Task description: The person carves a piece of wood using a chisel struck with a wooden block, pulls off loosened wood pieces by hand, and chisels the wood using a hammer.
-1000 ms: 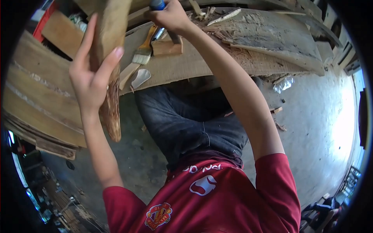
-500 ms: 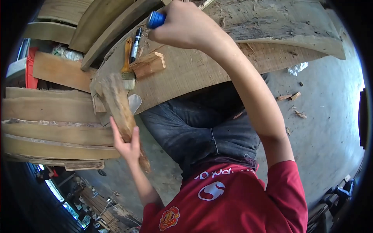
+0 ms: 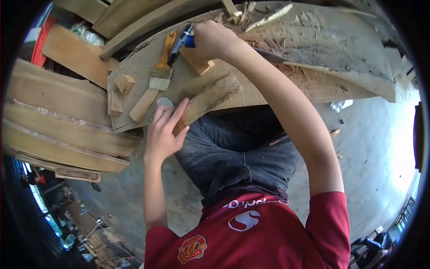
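A rough, bark-edged piece of wood [image 3: 208,99] slants up to the right over the bench's near edge. My left hand [image 3: 165,134] grips its lower end, with the fingers and thumb around it. Above, my right hand [image 3: 216,40] is closed on a blue-ended handle [image 3: 190,41]; the rest of that tool is hidden by the hand. Next to the right hand lies a black-and-white marker [image 3: 179,46]. A wooden-handled paintbrush [image 3: 162,74] rests to its left, bristles toward me. Under the right wrist sits a cut wood block [image 3: 201,66].
The curved wooden workbench [image 3: 268,92] carries wood shavings and a peeled stick [image 3: 269,17]. Small offcuts [image 3: 125,83] lie at its left end. Stacked boards [image 3: 62,121] stand to the left. My legs in jeans [image 3: 224,152] are under the bench edge.
My left hand has moved up and right, swinging the wood from leaning left to slanting right over the bench edge. My right hand has come slightly down, still holding the blue-ended handle.
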`<state>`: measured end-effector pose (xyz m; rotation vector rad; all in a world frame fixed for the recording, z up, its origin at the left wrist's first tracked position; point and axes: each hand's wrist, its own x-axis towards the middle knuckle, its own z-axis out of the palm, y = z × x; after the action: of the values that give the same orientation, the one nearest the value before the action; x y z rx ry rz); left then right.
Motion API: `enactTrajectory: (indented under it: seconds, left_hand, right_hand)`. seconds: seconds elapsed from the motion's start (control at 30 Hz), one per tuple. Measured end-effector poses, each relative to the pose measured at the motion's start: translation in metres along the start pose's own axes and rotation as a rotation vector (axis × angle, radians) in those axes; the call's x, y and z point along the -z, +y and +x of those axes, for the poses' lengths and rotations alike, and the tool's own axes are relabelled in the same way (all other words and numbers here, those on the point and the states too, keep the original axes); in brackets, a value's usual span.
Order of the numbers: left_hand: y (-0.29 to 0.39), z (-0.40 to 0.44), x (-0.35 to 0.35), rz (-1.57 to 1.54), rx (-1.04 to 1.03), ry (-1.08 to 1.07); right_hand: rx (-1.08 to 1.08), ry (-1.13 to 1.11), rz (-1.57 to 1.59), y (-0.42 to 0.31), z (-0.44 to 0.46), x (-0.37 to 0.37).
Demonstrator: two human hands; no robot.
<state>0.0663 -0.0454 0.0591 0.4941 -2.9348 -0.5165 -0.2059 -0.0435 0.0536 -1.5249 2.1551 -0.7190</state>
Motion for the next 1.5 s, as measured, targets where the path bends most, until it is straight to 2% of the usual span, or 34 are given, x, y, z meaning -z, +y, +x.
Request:
enactTrajectory:
  seconds: [0.07, 0.1, 0.2, 0.23, 0.3, 0.33, 0.4, 0.43, 0.5, 0.53, 0.57, 0.67, 0.7, 0.77, 0.8, 0.9, 0.93, 1.0, 1.1, 1.13, 1.27, 1.37, 1.5]
  left_hand:
    - [-0.006, 0.014, -0.002, -0.023, 0.014, -0.028]
    - [-0.008, 0.020, -0.004, 0.142, -0.004, -0.055]
    - [-0.006, 0.028, -0.005, 0.104, -0.041, 0.049]
    - [-0.009, 0.034, -0.004, -0.066, -0.093, 0.128]
    - [-0.030, 0.050, -0.019, -0.377, -0.011, 0.333]
    - [-0.031, 0.062, -0.018, -0.428, 0.177, 0.345]
    - [-0.030, 0.090, -0.010, -0.756, 0.437, 0.143]
    - [-0.026, 0.104, -0.013, -0.972, 0.553, 0.181]
    - [-0.021, 0.116, -0.012, -1.557, 0.551, 0.133]
    - [-0.011, 0.119, -0.010, -1.617, 0.493, 0.288]
    - [-0.015, 0.122, -0.012, -1.618, 0.485, 0.282]
    - [-0.031, 0.123, -0.023, -0.775, 0.349, 0.408]
    - [-0.039, 0.125, -0.024, -0.771, 0.348, 0.396]
    - [-0.052, 0.126, -0.031, -0.342, 0.261, 0.307]
    - [-0.047, 0.125, -0.032, -0.281, 0.277, 0.314]
    - [-0.042, 0.126, -0.037, -0.190, 0.296, 0.218]
    - [-0.043, 0.125, -0.040, -0.340, 0.299, 0.168]
    - [-0.042, 0.125, -0.037, -0.612, 0.498, 0.010]
    - [-0.042, 0.124, -0.038, -0.639, 0.503, -0.037]
    - [-0.043, 0.124, -0.040, -0.653, 0.479, -0.023]
    - [-0.031, 0.123, -0.036, -0.724, 0.548, -0.039]
    - [-0.025, 0.123, -0.035, -0.739, 0.561, -0.062]
    - [-0.028, 0.124, -0.037, -0.773, 0.546, -0.067]
  right_hand:
    - [-0.041, 0.095, -0.059, 0.000, -0.001, 0.001]
    - [-0.066, 0.107, -0.061, 0.002, 0.003, -0.002]
    - [-0.214, 0.132, -0.065, 0.007, 0.011, 0.000]
    - [-0.239, 0.168, -0.036, 0.006, 0.010, 0.005]
    - [-0.242, 0.242, 0.018, 0.000, 0.005, 0.017]
    - [-0.235, 0.264, 0.070, -0.008, -0.004, 0.025]
    - [-0.239, 0.311, 0.170, -0.010, -0.009, 0.030]
    - [-0.223, 0.305, 0.201, -0.014, -0.012, 0.032]
    - [-0.226, 0.309, 0.231, -0.023, -0.022, 0.035]
    - [-0.182, 0.310, 0.221, -0.027, -0.027, 0.036]
    - [-0.146, 0.312, 0.213, -0.030, -0.031, 0.038]
    - [-0.098, 0.446, 0.336, -0.026, -0.040, 0.044]
    - [-0.067, 0.485, 0.443, -0.024, -0.044, 0.046]
    - [-0.003, 0.535, 0.655, -0.024, -0.051, 0.056]
    - [0.092, 0.574, 0.808, -0.029, -0.054, 0.058]
    - [0.275, 0.461, 1.051, -0.035, -0.059, 0.062]
    - [0.285, 0.409, 1.110, -0.037, -0.060, 0.061]
    - [0.388, 0.449, 1.155, -0.034, -0.059, 0.050]
    - [0.421, 0.625, 0.939, -0.024, -0.055, 0.036]
    - [0.432, 0.669, 1.075, -0.026, -0.053, 0.029]
    - [0.415, 0.724, 1.066, -0.016, -0.047, 0.019]
    - [0.553, 0.735, 1.234, -0.013, -0.041, 0.015]
    - [0.540, 0.692, 1.191, -0.017, -0.044, 0.016]
